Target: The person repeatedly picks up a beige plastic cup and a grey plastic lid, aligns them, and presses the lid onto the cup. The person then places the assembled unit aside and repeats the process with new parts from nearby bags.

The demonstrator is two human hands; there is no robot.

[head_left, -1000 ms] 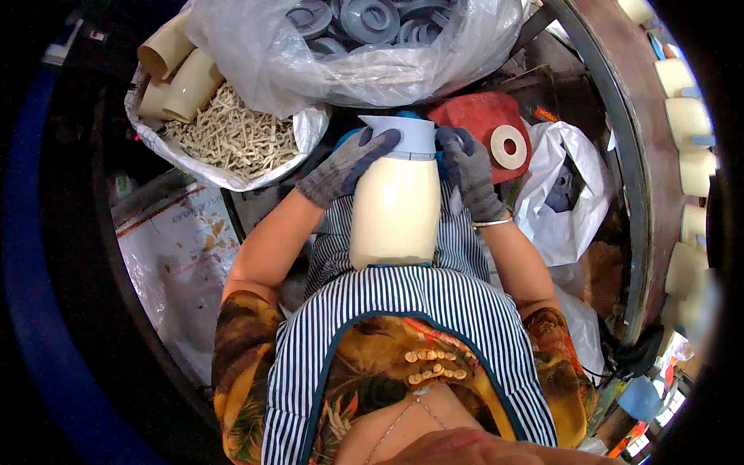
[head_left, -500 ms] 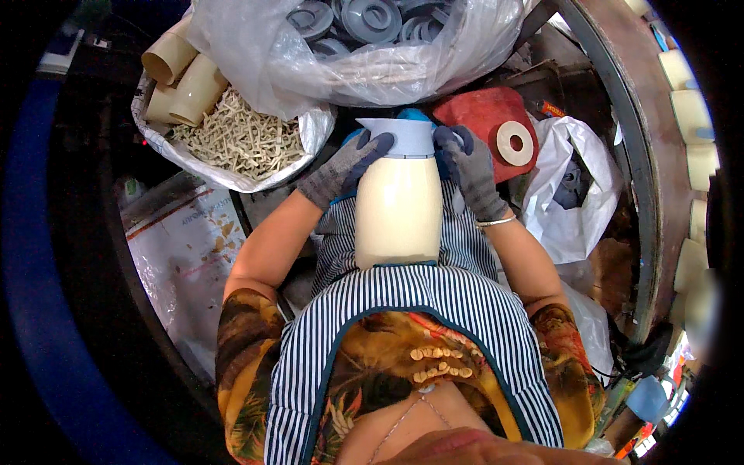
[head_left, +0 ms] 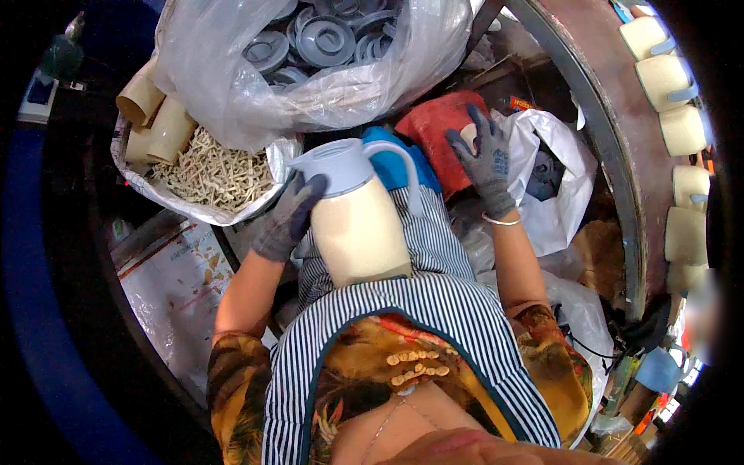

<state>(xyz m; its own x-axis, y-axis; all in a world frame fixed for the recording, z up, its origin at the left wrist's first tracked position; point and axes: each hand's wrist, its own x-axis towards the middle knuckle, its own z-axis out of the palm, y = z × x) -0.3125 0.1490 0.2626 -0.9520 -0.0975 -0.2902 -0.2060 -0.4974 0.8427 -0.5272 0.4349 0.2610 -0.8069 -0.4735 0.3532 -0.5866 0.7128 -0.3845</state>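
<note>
A cream jug (head_left: 360, 236) with a pale grey-blue collar, spout and handle stands tilted in my lap against the striped apron. My gloved left hand (head_left: 291, 217) grips it at the collar, just under the spout. Away from the jug, my gloved right hand (head_left: 487, 167) is over a red bag (head_left: 434, 128), its fingers spread. Beside those fingers a cream ring (head_left: 468, 135) shows in part; the hand covers the rest. Whether the fingertips touch it I cannot tell.
Ahead stands a clear plastic bag (head_left: 372, 89) of grey lids (head_left: 325, 40). To its left, a white sack (head_left: 209, 213) holds cream cylinders (head_left: 170, 132) and small strips. A white bag (head_left: 570, 209) with grey parts lies right, before a curved bench (head_left: 597, 85) bearing several cream jugs (head_left: 663, 83).
My right hand has left the jug's collar and moved over the cream ring on the red bag. The jug has turned, bringing its handle into sight on the right; my left hand still holds it.
</note>
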